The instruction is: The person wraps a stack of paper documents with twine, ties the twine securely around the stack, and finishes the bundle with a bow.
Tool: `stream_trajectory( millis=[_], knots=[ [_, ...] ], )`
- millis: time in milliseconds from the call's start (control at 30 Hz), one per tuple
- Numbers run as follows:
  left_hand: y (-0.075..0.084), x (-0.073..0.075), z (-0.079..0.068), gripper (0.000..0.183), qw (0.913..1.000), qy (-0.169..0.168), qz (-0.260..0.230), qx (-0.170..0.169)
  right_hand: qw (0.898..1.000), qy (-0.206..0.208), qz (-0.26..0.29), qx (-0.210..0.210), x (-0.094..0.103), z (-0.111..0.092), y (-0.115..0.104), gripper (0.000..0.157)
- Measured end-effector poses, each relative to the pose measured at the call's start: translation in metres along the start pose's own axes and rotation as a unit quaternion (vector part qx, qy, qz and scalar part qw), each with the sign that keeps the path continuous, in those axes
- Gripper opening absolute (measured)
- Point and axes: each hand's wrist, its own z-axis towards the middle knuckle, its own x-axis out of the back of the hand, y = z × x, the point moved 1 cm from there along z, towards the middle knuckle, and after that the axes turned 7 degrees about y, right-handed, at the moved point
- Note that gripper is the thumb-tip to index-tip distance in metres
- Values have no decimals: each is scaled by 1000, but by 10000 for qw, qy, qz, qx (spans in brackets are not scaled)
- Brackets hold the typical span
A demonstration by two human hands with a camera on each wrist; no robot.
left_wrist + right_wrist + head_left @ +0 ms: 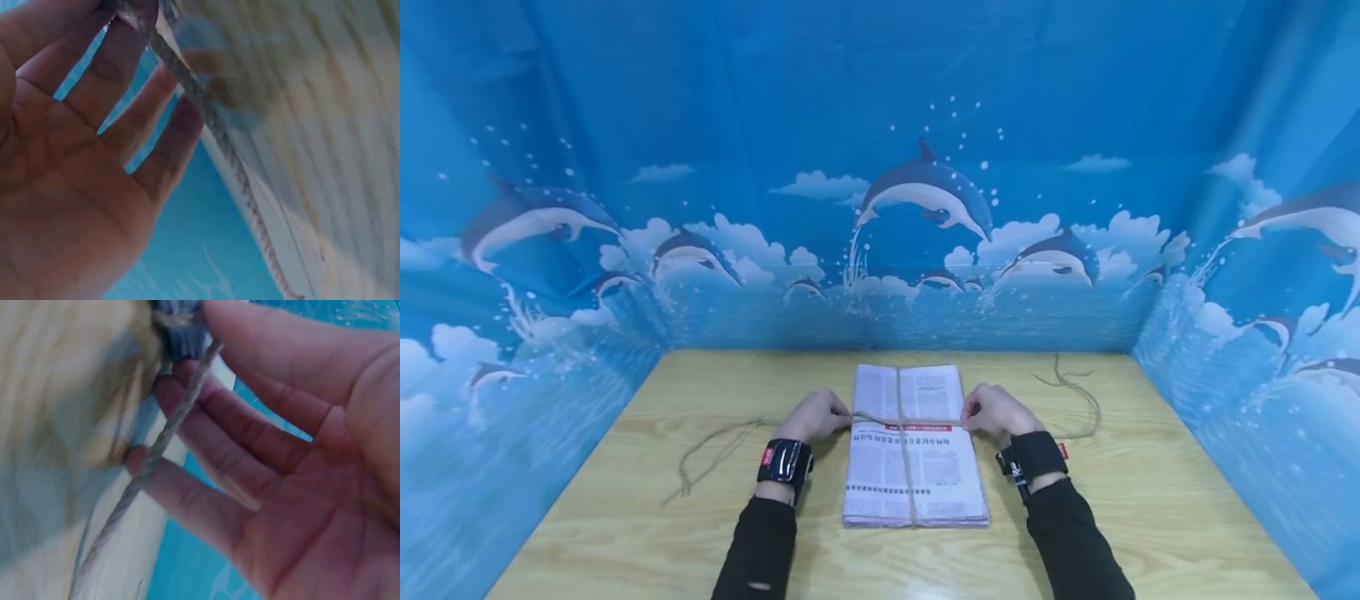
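Note:
A flat stack of newspapers (951, 479) lies in the middle of the table. Brown twine (907, 475) runs down its length and crosses another strand over the upper half. At the stack's left edge, my left hand (816, 415) pinches the crosswise strand between thumb and index finger. In the left wrist view the twine (219, 128) trails from those fingertips past the spread lower fingers. My right hand (998, 410) pinches the twine at the opposite edge. From there a loose length (147, 465) slants across the other fingers in the right wrist view.
Loose twine (685, 467) trails over the wooden table (625, 542) on the left. Another frayed tail (1097, 408) curls on the right side. A blue dolphin-print curtain (760, 317) encloses the back and both sides of the table.

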Motion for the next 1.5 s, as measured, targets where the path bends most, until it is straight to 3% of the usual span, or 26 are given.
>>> stream_trajectory(
  millis=[200, 400, 600, 733, 967, 1133, 1300, 1500],
  knots=[
    [-7, -6, -6, 12, 9990, -264, -30, -345, 9994, 16, 73, -336, -10, -4, 0, 13],
    [-13, -2, -8, 12, 9988, -276, -242, -317, 9997, 109, 120, -159, -14, -4, -1, 12],
    [-9, 0, -8, 10, 9987, 310, 280, -297, 9992, 220, 267, 177, -14, -5, 4, 11],
    [-3, 2, -8, 11, 9914, 953, 687, -583, 9980, 381, 393, 319, -11, -3, 6, 8],
    [7, 4, -5, 13, 9734, 1725, 800, -1276, 9898, 1113, -33, 884, -3, -2, 2, 8],
    [13, 5, -3, 16, 9644, 1993, 483, -1670, 9879, 1235, 234, 905, -1, 0, -1, 6],
    [16, 8, 0, 14, 9613, 2175, 506, -1614, 9804, 1623, 326, 1071, 6, 2, -4, 9],
    [19, 9, 1, 11, 9567, 2273, 670, -1691, 9841, 1420, 530, 928, 7, 1, -10, 13]
  ],
)
